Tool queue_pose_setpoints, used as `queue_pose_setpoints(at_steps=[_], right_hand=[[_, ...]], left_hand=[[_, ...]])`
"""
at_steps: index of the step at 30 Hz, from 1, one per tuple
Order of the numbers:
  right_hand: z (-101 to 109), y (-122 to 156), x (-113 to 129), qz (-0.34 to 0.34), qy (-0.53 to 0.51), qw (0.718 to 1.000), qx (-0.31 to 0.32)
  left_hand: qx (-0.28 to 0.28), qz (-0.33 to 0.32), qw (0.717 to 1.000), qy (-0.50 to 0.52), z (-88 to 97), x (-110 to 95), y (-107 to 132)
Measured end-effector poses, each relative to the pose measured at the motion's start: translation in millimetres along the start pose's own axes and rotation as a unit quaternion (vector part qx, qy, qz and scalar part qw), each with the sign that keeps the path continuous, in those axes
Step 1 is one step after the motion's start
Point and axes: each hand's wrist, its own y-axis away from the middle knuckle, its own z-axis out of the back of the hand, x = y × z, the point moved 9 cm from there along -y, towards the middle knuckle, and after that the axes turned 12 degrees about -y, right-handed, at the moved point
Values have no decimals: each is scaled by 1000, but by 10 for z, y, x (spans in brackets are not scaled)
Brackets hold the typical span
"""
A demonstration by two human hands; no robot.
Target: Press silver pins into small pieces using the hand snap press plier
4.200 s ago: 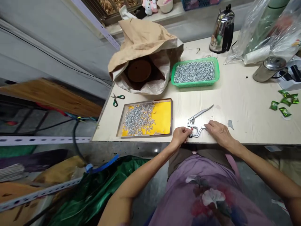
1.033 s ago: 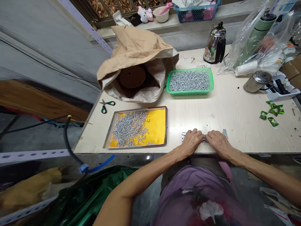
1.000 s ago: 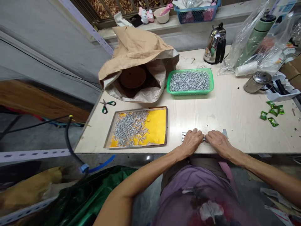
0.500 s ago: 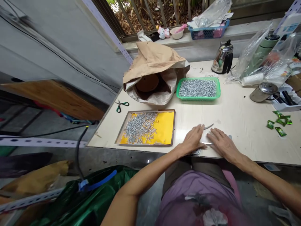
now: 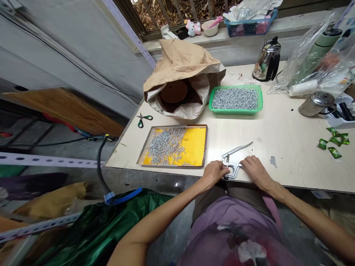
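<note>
Silver spring-loaded pliers (image 5: 235,169) lie at the table's front edge, their upper handle (image 5: 238,149) swung out to the upper right and a coil spring showing between the arms. My left hand (image 5: 215,173) is closed at the jaw end, fingertips pinched on the pliers beside a small red part. My right hand (image 5: 255,170) grips the end of the lower handle with its fingertips, the other fingers bent over the tabletop. Left of my hands, a shallow tray (image 5: 205,147) with a yellow lining holds a heap of small silver metal pins or rivets.
A green basket (image 5: 235,112) full of similar metal pieces stands behind. An open brown paper bag (image 5: 188,55) is beside it, with scissors (image 5: 141,120) to the left. Green wrapped sweets (image 5: 334,152), a metal cup (image 5: 316,105) and a kettle (image 5: 266,61) are to the right.
My hands have moved from over the pliers to their two ends, left hand leftward and down. The pliers are now largely uncovered. The head view has shifted slightly.
</note>
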Motion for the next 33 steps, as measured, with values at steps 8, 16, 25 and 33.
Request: queue_pose_setpoints(at_steps=[8, 16, 25, 33], right_hand=[[108, -114, -27, -3, 2, 998, -60], [48, -44, -164, 0, -5, 994, -113], [143, -95, -113, 29, -27, 985, -166], [158, -93, -113, 49, -49, 984, -161]], left_hand=[[-31, -26, 999, -32, 261, -90, -174], [166, 31, 974, 149, 127, 138, -134], [-280, -76, 947, 141, 2097, -331, -389], [-320, 16, 942, -97, 2148, 528, -387]])
